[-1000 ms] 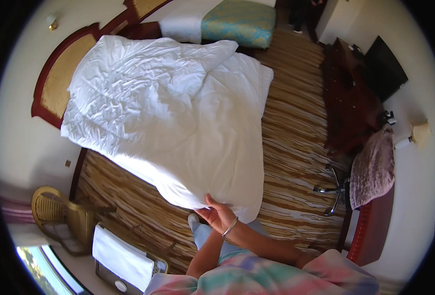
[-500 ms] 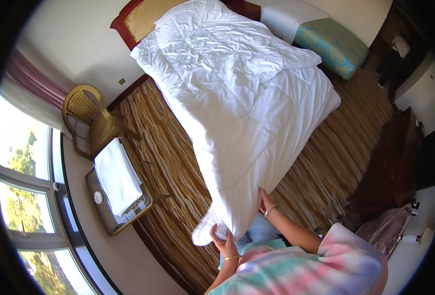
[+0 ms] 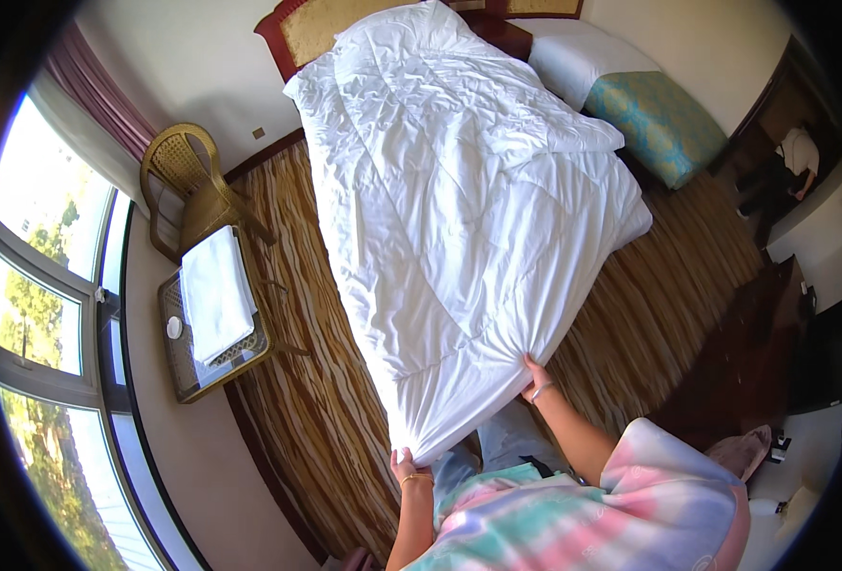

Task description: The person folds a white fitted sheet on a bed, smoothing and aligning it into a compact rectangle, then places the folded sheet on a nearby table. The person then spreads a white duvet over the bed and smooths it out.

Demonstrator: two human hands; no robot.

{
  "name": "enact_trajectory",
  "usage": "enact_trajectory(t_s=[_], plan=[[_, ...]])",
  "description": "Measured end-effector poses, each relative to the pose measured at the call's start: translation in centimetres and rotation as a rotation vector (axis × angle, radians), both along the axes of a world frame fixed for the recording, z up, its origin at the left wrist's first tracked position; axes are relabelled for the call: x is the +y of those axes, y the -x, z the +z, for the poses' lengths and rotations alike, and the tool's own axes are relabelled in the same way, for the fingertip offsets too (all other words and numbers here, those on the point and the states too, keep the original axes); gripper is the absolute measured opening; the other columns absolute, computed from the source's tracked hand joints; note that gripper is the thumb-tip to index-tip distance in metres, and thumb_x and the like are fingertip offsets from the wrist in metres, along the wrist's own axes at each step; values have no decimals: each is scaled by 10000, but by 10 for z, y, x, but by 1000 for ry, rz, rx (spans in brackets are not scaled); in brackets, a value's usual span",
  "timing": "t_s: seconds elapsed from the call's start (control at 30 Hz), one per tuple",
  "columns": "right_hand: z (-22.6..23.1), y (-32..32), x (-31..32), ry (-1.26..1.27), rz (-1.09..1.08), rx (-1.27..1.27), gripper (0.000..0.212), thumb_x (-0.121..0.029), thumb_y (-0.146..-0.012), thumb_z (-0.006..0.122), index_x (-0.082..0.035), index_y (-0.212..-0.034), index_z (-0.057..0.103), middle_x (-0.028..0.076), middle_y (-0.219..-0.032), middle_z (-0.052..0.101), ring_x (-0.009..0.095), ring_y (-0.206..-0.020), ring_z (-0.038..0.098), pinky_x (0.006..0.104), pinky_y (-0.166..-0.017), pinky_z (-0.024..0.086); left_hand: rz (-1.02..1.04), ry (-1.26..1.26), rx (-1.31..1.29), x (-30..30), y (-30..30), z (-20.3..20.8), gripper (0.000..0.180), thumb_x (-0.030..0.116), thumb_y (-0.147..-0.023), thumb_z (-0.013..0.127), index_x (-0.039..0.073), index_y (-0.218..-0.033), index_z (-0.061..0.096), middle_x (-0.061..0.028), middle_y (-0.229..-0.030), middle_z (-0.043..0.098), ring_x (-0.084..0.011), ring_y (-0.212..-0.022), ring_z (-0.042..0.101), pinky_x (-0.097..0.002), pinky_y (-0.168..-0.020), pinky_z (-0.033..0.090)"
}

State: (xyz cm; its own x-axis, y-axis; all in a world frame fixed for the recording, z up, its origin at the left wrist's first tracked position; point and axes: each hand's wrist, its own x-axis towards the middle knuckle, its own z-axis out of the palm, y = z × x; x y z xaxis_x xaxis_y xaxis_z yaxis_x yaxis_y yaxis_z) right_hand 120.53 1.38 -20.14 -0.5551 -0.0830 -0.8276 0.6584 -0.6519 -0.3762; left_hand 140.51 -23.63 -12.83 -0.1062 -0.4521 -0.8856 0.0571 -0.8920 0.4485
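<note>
A large white duvet point(image 3: 459, 228) lies over the bed and stretches from the headboard end toward me, its near edge lifted off the bed. My left hand point(image 3: 409, 468) is closed on the near left corner, where folds fan out from the grip. Farther right along the same edge, my right hand point(image 3: 537, 379) also grips the duvet, creasing it around the fingers. Between the two hands the cloth is drawn fairly tight. Wrinkles cover the far half of the duvet, and what lies under it is hidden.
A wicker chair point(image 3: 181, 181) and a glass-topped table point(image 3: 188, 371) holding folded white linen point(image 3: 216, 295) stand by the windows at left. A second bed with a teal runner point(image 3: 659, 124) is at far right. Beyond it, a person point(image 3: 794, 162) bends near a doorway. Striped carpet point(image 3: 307, 381) surrounds the bed.
My hands have moved apart, the left one slightly left. The near edge, bunched and drooping before, is now spread and pulled tight. The person at far right shows more fully.
</note>
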Motion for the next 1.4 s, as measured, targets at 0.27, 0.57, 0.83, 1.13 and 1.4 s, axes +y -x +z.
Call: enact_trajectory(t_s=[0.27,0.57,0.83,1.13,1.4], plan=[[-3,85,56,276,-157,-9,469,-230,-713,705,-122,-1127,514,50,-1087,552,243,-1028,504,406,-865,434,-59,405,32,27,50,65,383,105,-873,495,164,-1238,396,-112,-1172,494,-280,-1017,510,-468,-808,475],[-31,316,217,223,-224,98,578,-246,-683,699,-86,-1192,475,93,-1166,514,297,-1079,463,467,-932,375,127,613,-59,-20,85,186,407,155,-864,494,193,-1263,424,-91,-1172,534,-319,-1005,538,-569,-814,451],[-16,523,342,-147,-254,219,563,-313,-702,671,-65,-1175,493,100,-1147,535,305,-1037,492,450,-891,401,209,488,-33,-7,79,223,311,162,-864,444,224,-1158,527,-67,-1144,566,-317,-1020,542,-569,-841,436],[137,517,502,-410,-38,533,415,-192,-738,664,26,-1071,545,109,-1003,599,215,-918,562,340,-794,462,129,389,-273,12,53,61,403,57,-845,477,129,-1238,423,-113,-1123,546,-298,-951,544,-469,-831,448],[20,283,578,-494,-137,154,514,-229,-721,678,-34,-1162,499,72,-1098,563,222,-1014,509,344,-891,400,244,672,-572,-32,43,21,463,-185,-704,518,112,-1054,586,-157,-1070,559,-250,-952,520,-350,-831,453]])
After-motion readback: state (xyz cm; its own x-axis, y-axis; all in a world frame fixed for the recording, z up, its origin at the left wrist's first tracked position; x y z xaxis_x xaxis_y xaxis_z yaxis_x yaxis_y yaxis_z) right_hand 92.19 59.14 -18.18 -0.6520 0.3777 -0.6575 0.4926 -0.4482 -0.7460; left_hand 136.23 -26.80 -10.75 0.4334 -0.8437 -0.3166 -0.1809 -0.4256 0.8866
